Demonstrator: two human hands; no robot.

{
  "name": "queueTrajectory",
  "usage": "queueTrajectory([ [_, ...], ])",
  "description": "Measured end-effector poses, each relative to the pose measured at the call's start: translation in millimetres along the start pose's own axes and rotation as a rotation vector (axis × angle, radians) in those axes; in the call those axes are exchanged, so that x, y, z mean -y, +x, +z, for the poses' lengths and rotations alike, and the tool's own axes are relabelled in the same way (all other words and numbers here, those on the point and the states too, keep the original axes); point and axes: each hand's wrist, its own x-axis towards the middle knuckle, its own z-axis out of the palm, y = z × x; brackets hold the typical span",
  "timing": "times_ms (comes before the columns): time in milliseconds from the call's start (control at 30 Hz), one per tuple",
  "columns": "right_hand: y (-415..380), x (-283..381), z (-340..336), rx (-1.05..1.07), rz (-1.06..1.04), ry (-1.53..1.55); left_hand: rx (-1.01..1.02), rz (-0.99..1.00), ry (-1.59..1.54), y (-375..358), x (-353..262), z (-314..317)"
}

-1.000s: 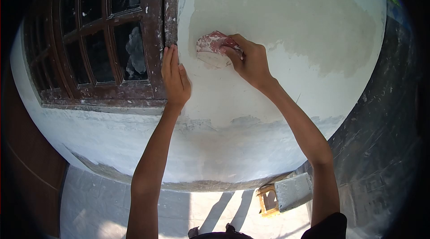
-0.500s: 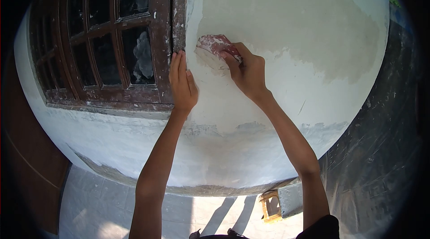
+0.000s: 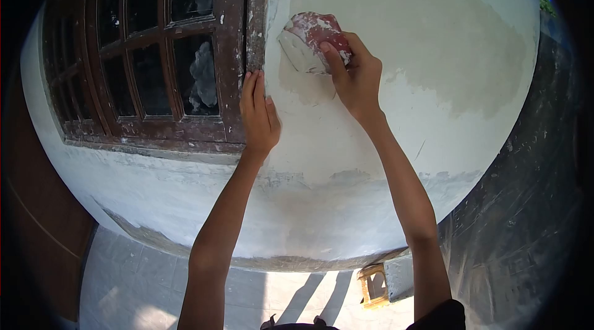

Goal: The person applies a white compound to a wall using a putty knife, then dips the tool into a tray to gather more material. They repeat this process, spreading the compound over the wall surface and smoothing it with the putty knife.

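My right hand (image 3: 357, 76) grips a red scraper (image 3: 322, 28) smeared with whitish paste, its lower left edge near the pale wall (image 3: 322, 138). Thumb and fingers pinch the scraper's right end. Beside the dark brown window frame (image 3: 255, 27), my left hand (image 3: 260, 113) rests with its fingers stretched upward, holding nothing. Its fingertips touch the frame's edge and the wall. A damp-looking greyish patch (image 3: 408, 27) covers the upper part of the wall, and a smaller one lies below the scraper.
The window's glass panes (image 3: 143, 79) are at the left. On the tiled floor (image 3: 136, 274) below, a yellowish wooden object (image 3: 373, 287) stands beside a grey block-like thing (image 3: 399, 275). A dark, marked surface (image 3: 507, 218) runs along the right.
My right hand and the scraper have moved up and slightly right along the wall, and more of the scraper's face shows. My left hand stays at the window frame; the view has shifted slightly.
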Motion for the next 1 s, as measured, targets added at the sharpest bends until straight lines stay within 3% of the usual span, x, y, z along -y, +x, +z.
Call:
queueTrajectory([
  [33,1,5,5,0.077,-0.056,-0.098,0.003,-0.001,-0.006,0,0,0],
  [100,12,-6,5,0.021,-0.136,-0.162,0.004,0.004,-0.011,2,1,0],
  [333,39,-5,-47,-0.534,0.027,-0.293,0.006,-0.012,0.025,4,2,2],
  [367,34,-3,-45,-0.542,0.023,-0.292,0.01,-0.009,0.015,4,3,3],
  [433,26,14,-25,-0.355,0.044,0.006,0.007,0.002,0.02,4,5,4],
  [500,21,16,0,-0.178,-0.07,0.115,0.009,0.003,0.026,5,4,4],
  [533,18,14,5,-0.177,-0.065,0.114,0.013,-0.004,0.033,5,2,3],
  [600,19,9,12,0.022,-0.099,-0.132,0.018,-0.009,0.041,5,1,1],
  [867,35,-1,-29,-0.342,-0.073,-0.316,0.023,-0.044,0.091,6,-1,1],
  [933,34,9,-29,-0.439,0.05,-0.106,0.062,-0.045,0.129,5,1,-7],
  [1000,31,14,-22,-0.318,0.035,-0.025,0.096,-0.052,0.169,6,9,-14],
])
